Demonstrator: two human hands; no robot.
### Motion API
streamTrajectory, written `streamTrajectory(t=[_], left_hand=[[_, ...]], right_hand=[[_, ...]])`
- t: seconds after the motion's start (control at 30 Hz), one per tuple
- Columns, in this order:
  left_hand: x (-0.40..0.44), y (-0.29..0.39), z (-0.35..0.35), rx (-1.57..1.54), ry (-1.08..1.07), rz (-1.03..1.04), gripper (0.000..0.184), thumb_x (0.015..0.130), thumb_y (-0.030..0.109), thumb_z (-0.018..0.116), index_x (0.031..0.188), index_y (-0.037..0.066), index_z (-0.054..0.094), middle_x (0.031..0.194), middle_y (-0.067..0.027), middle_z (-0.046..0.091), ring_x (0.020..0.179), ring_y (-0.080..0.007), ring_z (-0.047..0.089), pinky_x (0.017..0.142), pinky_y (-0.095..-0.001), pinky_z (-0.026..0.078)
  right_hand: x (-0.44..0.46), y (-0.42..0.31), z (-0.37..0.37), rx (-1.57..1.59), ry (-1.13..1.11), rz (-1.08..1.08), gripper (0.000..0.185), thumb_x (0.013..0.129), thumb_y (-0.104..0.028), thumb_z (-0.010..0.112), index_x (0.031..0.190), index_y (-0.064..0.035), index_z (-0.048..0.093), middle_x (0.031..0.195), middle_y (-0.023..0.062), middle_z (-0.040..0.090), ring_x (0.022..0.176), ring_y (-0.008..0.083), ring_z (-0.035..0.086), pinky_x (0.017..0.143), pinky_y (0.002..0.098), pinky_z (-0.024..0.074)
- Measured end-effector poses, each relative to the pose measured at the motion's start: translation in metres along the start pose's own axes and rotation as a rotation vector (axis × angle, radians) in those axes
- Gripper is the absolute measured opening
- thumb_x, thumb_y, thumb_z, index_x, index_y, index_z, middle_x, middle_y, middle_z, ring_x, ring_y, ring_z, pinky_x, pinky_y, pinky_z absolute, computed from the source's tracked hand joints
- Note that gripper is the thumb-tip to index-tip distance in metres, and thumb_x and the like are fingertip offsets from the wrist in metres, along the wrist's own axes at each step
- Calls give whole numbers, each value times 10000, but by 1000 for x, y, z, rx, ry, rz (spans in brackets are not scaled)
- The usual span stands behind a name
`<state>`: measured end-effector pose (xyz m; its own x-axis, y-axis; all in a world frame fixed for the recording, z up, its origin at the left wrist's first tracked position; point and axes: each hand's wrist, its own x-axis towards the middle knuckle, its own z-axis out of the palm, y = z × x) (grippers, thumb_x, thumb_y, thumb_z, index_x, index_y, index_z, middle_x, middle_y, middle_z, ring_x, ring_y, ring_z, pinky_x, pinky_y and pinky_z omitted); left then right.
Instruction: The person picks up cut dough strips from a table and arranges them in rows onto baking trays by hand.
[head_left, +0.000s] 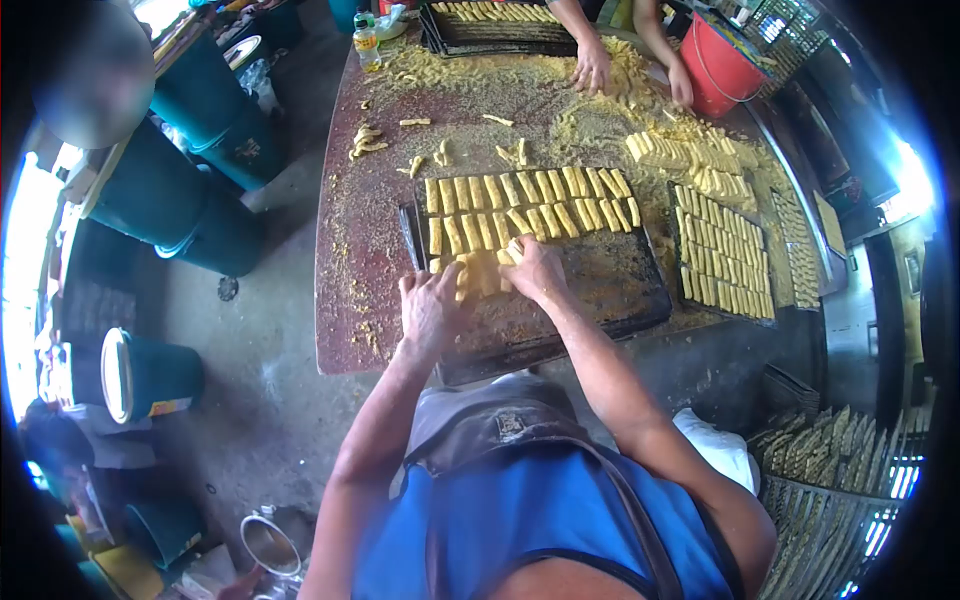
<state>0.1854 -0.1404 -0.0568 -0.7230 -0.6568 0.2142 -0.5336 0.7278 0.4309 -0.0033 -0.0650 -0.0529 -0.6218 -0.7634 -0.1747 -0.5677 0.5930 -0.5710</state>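
Note:
In front of me lies a dark baking tray [600, 275] with two full rows of pale yellow dough sticks [540, 188] across its far half. A third, shorter row of dough sticks [480, 272] is under my hands, partly hidden and blurred. My left hand [430, 303] is at the left end of that row, fingers curled over the sticks there. With fingers closed, my right hand [537, 270] grips a few dough sticks at the row's right end, just below the second row. The near right part of the tray shows bare, stained metal.
Loose dough pieces [367, 140] and yellow crumbs litter the reddish table [345, 235]. To the right are another filled tray [722, 255] and piled sticks [690, 155]. Across the table, another person's hands [592, 68] work near a red bucket [712, 65]. Green bins [150, 185] stand left.

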Motion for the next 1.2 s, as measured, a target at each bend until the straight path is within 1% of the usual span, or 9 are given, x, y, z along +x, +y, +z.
streamTrajectory(t=[0.23,0.3,0.37,0.43,0.57,0.97,1.03,1.1,1.2], left_hand=[[14,24,5,165,-123,-374,309,845,300,652,1099,125,627,866,-120,718,911,-307,663,926,-464,394],[12,24,4,96,-67,-354,258,839,280,659,1049,132,637,822,-98,715,894,-306,662,915,-469,394],[9,22,3,93,-55,-298,257,835,285,700,1042,134,676,841,-60,709,888,-273,636,885,-437,396],[6,25,-3,172,132,-150,293,826,328,739,1045,138,695,968,-45,702,947,-242,607,916,-424,371],[6,24,6,36,79,123,394,786,361,784,1102,139,711,1092,-10,689,1081,-211,574,974,-447,335],[28,33,14,-148,-42,206,402,757,300,814,1123,168,715,1182,1,678,1176,-207,549,1008,-443,328],[39,43,31,-165,-94,357,384,772,302,803,1125,178,715,1193,-17,663,1190,-225,545,1008,-443,346],[46,56,37,-172,-142,336,395,757,307,809,1118,178,716,1175,-25,662,1177,-242,547,1000,-447,356],[50,63,34,-96,-103,264,438,741,338,819,1130,170,708,1149,-34,658,1148,-237,553,1002,-456,351]], right_hand=[[5,14,-19,6,-49,-53,559,768,-311,780,1206,-31,575,1047,208,698,990,338,686,834,418,559],[5,21,-19,-106,14,-123,481,798,-293,745,1168,-32,581,1035,204,695,950,339,692,799,427,570],[6,21,-26,-113,-121,14,482,808,-293,736,1181,-33,577,1056,206,689,940,347,695,807,431,570],[6,21,-31,-125,-109,36,486,800,-302,746,1169,-29,587,1040,207,694,939,345,696,810,428,568],[5,34,-30,68,-47,4,492,766,-316,788,1118,-13,625,991,209,708,957,344,694,830,425,558],[8,50,-41,37,43,169,502,720,-326,799,1092,-16,666,1016,200,710,997,344,678,881,417,524],[11,64,-39,8,63,114,471,743,-362,783,1067,-37,674,994,190,714,983,339,681,864,414,528],[7,59,-53,-8,19,237,451,749,-381,779,1047,-57,683,992,189,713,979,333,681,849,406,530],[10,74,-53,-18,-10,149,420,762,-387,767,1022,-66,689,951,174,720,937,316,693,828,399,533]])
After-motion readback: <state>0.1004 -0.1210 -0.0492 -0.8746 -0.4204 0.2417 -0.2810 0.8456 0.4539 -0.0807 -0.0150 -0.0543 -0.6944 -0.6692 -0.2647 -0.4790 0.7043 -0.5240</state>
